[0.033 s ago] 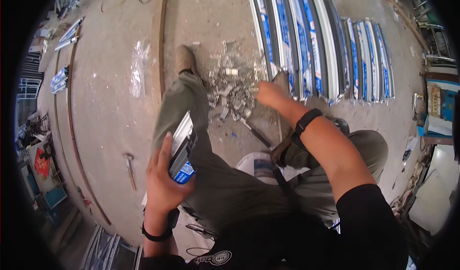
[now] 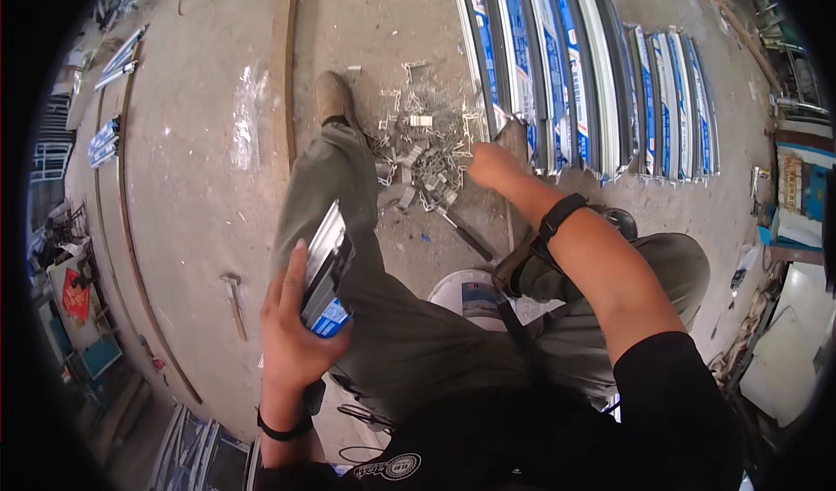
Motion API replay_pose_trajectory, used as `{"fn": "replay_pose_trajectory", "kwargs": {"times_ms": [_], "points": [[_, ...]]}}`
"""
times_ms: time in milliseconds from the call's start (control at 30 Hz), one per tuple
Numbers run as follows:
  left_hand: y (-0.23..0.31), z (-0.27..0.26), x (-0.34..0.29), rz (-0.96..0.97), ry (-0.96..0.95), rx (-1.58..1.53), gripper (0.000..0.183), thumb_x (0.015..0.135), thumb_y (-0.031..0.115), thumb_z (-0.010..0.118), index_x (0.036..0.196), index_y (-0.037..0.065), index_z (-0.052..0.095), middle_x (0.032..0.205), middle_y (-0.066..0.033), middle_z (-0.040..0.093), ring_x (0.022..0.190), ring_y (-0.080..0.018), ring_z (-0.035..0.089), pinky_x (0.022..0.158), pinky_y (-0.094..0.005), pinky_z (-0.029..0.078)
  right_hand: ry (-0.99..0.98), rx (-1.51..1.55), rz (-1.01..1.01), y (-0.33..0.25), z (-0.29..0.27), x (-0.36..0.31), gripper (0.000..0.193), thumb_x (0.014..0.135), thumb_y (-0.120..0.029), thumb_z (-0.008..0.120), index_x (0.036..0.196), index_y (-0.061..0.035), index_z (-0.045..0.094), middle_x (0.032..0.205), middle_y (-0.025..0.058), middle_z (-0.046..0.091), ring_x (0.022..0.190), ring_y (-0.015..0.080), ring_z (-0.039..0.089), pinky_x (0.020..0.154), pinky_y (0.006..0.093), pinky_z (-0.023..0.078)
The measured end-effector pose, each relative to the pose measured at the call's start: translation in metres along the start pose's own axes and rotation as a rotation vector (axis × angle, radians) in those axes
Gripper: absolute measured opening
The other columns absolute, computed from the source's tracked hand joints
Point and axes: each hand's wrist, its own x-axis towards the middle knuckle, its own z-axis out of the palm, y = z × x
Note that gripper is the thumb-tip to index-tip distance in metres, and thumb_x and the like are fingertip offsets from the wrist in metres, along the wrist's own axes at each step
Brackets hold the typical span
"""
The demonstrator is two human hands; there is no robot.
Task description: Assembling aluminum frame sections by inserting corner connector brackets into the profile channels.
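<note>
My left hand (image 2: 300,326) grips a cut end of metal profile (image 2: 324,238), silver and dark grey with a blue printed film, upright against my left leg. My right hand (image 2: 495,169) is closed, fingers curled, at the right edge of a heap of small metal brackets (image 2: 427,164) on the floor between my feet. What it holds, if anything, is hidden. A dark-handled tool (image 2: 468,235) lies at the heap's near side, its far end partly among the pieces.
Long profiles (image 2: 557,73) in blue-and-white film lie side by side at the far right. A white bucket (image 2: 461,295) stands beneath my legs. A hammer (image 2: 232,304) lies left of me, near clear plastic wrap (image 2: 247,125). A wooden strip (image 2: 286,64) runs along the floor.
My right hand has drawn slightly to the right at the heap's edge. The profile in my left hand has barely tilted, and the view has shifted a little.
</note>
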Motion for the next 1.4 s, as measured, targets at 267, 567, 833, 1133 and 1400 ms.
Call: {"fn": "replay_pose_trajectory", "kwargs": {"times_ms": [267, 567, 833, 1133, 1400], "points": [[-0.010, -0.003, 0.013, -0.102, -0.168, 0.022, 0.099, 0.049, 0.013, 0.076, 0.140, -0.001, 0.042, 0.108, -0.0213, 0.057, 0.096, -0.0395, 0.058, 0.084, -0.0439, 0.047, -0.226, 0.048, 0.278, 0.033, 0.098, 0.008, 0.065, 0.081, -0.030, 0.065, 0.134, 0.0001, 0.041, 0.114, 0.0265, 0.063, 0.110, 0.0412, 0.060, 0.093, 0.0470, 0.047], [-0.014, -0.005, 0.007, -0.145, -0.220, 0.174, 0.103, 0.048, 0.024, 0.081, 0.138, -0.006, 0.043, 0.125, -0.0243, 0.055, 0.109, -0.0460, 0.053, 0.094, -0.0494, 0.042, -0.084, 0.263, 0.227, -0.015, 0.128, 0.033, 0.067, 0.080, -0.027, 0.069, 0.135, -0.0005, 0.042, 0.111, 0.0254, 0.064, 0.103, 0.0407, 0.062, 0.088, 0.0474, 0.050], [-0.011, -0.008, 0.015, -0.231, -0.299, 0.095, 0.104, 0.047, 0.018, 0.076, 0.141, -0.006, 0.039, 0.132, -0.0285, 0.050, 0.122, -0.0432, 0.049, 0.103, -0.0463, 0.037, 0.269, 0.143, -0.020, 0.016, 0.100, 0.051, 0.052, 0.080, -0.007, 0.060, 0.129, 0.0019, 0.049, 0.124, 0.0286, 0.053, 0.102, 0.0429, 0.061, 0.085, 0.0472, 0.052], [-0.006, -0.008, 0.014, -0.315, -0.292, 0.064, 0.105, 0.046, 0.014, 0.072, 0.143, -0.007, 0.035, 0.137, -0.0274, 0.047, 0.130, -0.0394, 0.045, 0.110, -0.0420, 0.032, -0.058, -0.016, -0.123, -0.013, 0.086, 0.084, 0.059, 0.079, -0.011, 0.063, 0.133, 0.0042, 0.045, 0.140, 0.0316, 0.037, 0.126, 0.0407, 0.046, 0.102, 0.0480, 0.042], [-0.002, -0.014, 0.022, -0.253, -0.385, 0.140, 0.102, 0.057, 0.025, 0.085, 0.145, 0.002, 0.037, 0.136, -0.0263, 0.050, 0.126, -0.0433, 0.048, 0.105, -0.0484, 0.038, 0.436, -0.339, -0.030, -0.001, 0.087, 0.118, 0.059, 0.080, -0.006, 0.059, 0.134, 0.0078, 0.041, 0.140, 0.0349, 0.033, 0.133, 0.0448, 0.037, 0.106, 0.0477, 0.038]]}}
